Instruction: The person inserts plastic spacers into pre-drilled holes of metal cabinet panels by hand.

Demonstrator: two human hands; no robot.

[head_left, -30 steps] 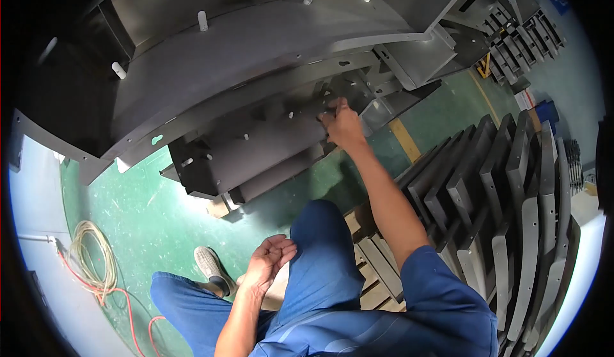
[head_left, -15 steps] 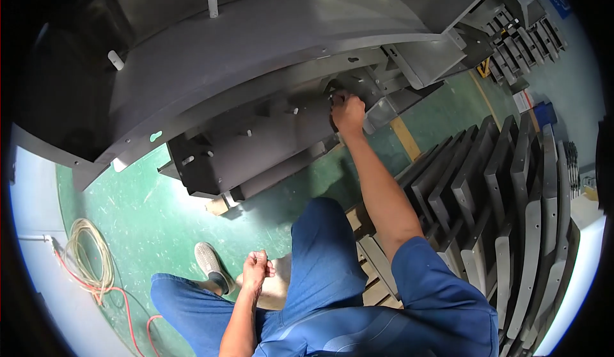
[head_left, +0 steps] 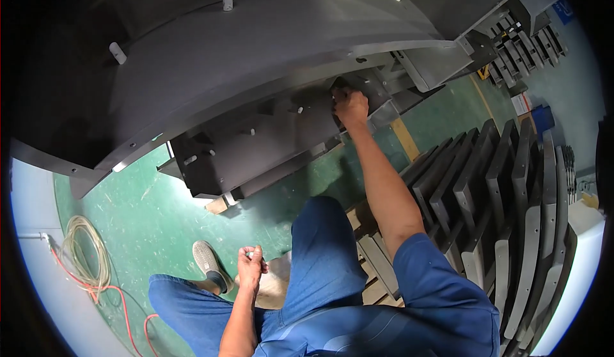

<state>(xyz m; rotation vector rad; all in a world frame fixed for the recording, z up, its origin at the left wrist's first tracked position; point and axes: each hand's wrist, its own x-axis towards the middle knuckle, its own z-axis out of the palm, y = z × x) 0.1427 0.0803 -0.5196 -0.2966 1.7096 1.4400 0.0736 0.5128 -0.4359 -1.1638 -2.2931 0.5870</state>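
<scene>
Lower panel (head_left: pixel 259 147), under upper panel (head_left: pixel 256 43), has several white pegs (head_left: pixel 252 131) already standing. Left hand (head_left: pixel 251 269) well apart, fingers curled in, cannot tell if anything held. Right hand (head_left: pixel 350 109) at lower panel's right end, fingers bent, tips hidden, hold cannot be told; that end seems unfinished, amount left unclear. Dark parts (head_left: pixel 530 229) beyond.

The long, dark-grey metal panel (head_left: pixel 272 142) lies slantwise, running from nine o'clock in the view up toward one o'clock, its far end partly hidden; short white pegs (head_left: pixel 300 110) stand spaced along its matt face.
</scene>
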